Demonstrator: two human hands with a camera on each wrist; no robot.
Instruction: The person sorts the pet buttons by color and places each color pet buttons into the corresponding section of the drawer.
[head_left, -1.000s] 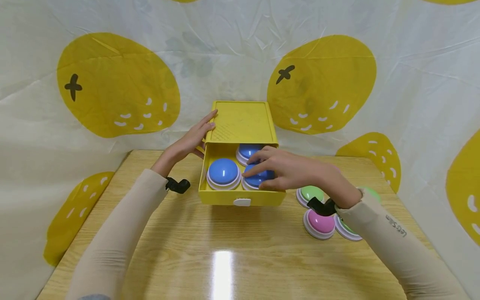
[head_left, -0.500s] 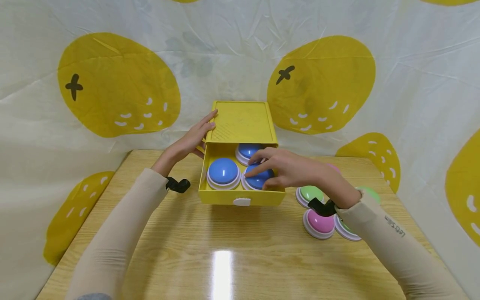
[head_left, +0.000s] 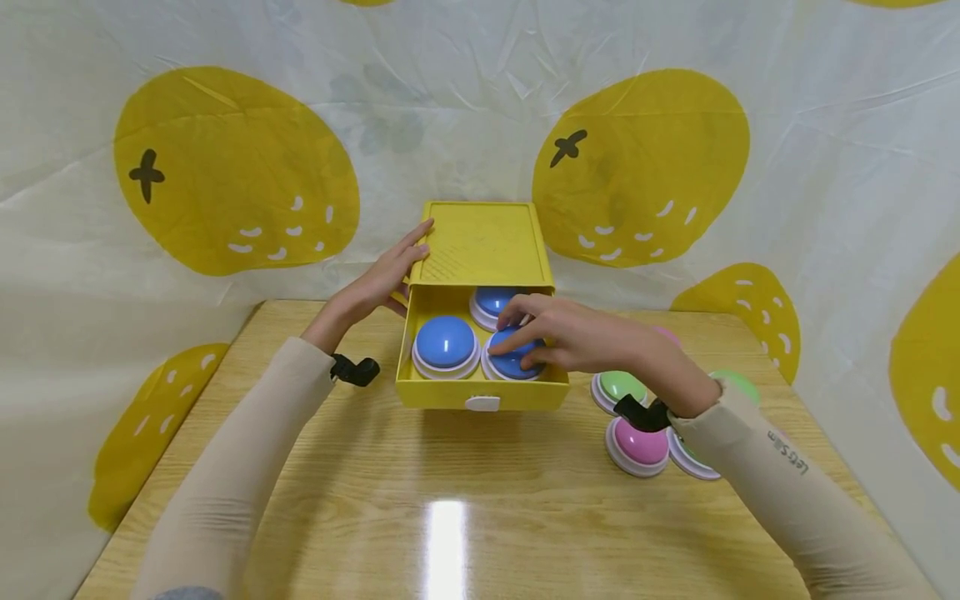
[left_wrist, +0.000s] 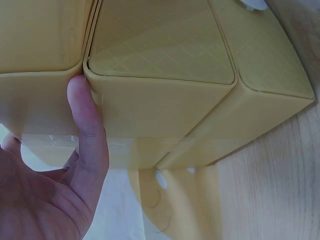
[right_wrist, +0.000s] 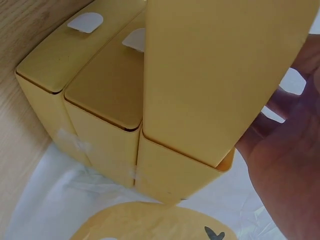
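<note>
A yellow drawer cabinet (head_left: 487, 242) stands at the back of the table, its top drawer (head_left: 427, 395) pulled out towards me. Inside are three blue domed buttons on white bases: one at front left (head_left: 446, 342), one at front right (head_left: 510, 361), one further back (head_left: 493, 302). My right hand (head_left: 577, 332) reaches over the drawer's right wall and holds the front-right blue button, index finger left and thumb right of its dome. My left hand (head_left: 386, 279) rests against the cabinet's left side, fingers extended to the top edge. In the right wrist view the drawer hides my right fingertips (right_wrist: 260, 122).
Right of the cabinet, a green button (head_left: 622, 385), a pink button (head_left: 641, 440) and more pink and green ones lie on the wooden table (head_left: 360, 500), some partly behind my right forearm. A white cloth (head_left: 450, 100) with yellow fruit shapes hangs behind.
The right thumb draws back to the right, then comes in again over the front-right blue button's dome. The index fingertip shifts slightly. The left hand and drawer stay in place.
</note>
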